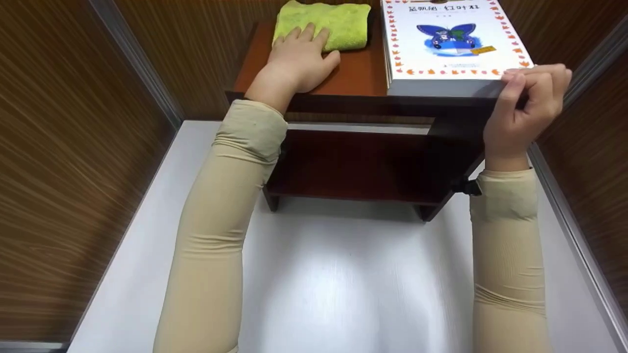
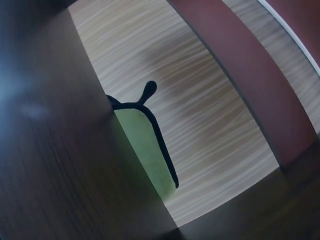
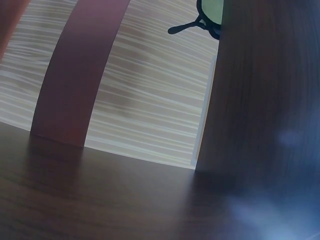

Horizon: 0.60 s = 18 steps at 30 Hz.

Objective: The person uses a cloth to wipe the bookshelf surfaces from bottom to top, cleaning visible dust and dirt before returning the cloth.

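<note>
In the head view, my left hand (image 1: 299, 61) lies palm down with fingers spread. Its fingertips rest on a folded yellow-green cloth (image 1: 343, 24) on the left of a small reddish-brown table (image 1: 358, 73). On the table's right lies a thick white book (image 1: 407, 59) with a blue butterfly on its cover and an orange leaf border. My right hand (image 1: 530, 100) is at the book's near right corner, pinching it between thumb and curled fingers. Neither hand shows in the wrist views.
Under the tabletop is a dark red lower shelf (image 1: 358, 164) between side legs. The floor (image 1: 333, 279) is white and glossy. Brown wood-grain panels (image 1: 64, 147) stand on both sides and behind. A black-outlined green shape (image 2: 142, 150) appears in the left wrist view, partly hidden by a dark panel.
</note>
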Each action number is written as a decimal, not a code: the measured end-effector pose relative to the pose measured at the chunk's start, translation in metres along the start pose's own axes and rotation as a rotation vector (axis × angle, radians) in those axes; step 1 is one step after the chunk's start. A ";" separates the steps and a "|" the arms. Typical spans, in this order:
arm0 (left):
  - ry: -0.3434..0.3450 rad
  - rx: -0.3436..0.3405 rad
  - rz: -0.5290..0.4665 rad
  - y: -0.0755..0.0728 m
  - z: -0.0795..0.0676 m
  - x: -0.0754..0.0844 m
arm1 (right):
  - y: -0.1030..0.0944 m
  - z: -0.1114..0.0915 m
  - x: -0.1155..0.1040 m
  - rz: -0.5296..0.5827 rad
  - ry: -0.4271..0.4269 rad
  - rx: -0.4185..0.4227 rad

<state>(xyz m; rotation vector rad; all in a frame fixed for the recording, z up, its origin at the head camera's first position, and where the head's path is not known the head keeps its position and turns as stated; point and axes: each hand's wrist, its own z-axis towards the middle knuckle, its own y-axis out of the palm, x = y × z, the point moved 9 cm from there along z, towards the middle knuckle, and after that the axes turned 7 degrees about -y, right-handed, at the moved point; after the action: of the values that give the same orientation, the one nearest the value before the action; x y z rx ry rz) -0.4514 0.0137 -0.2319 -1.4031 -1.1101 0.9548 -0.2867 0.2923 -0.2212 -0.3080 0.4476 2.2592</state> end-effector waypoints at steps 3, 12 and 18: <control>-0.001 0.021 -0.033 0.000 -0.001 0.000 | 0.000 0.001 0.000 0.005 -0.008 -0.005; 0.011 0.042 -0.078 -0.001 -0.003 -0.001 | -0.001 0.000 0.003 0.004 -0.019 0.001; 0.019 0.050 -0.074 -0.001 -0.003 0.000 | -0.001 0.000 0.003 0.009 -0.020 0.003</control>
<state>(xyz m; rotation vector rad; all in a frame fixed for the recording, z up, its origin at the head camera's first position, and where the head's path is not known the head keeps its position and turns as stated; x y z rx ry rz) -0.4483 0.0125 -0.2305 -1.3189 -1.1097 0.9086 -0.2876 0.2948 -0.2226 -0.2820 0.4429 2.2685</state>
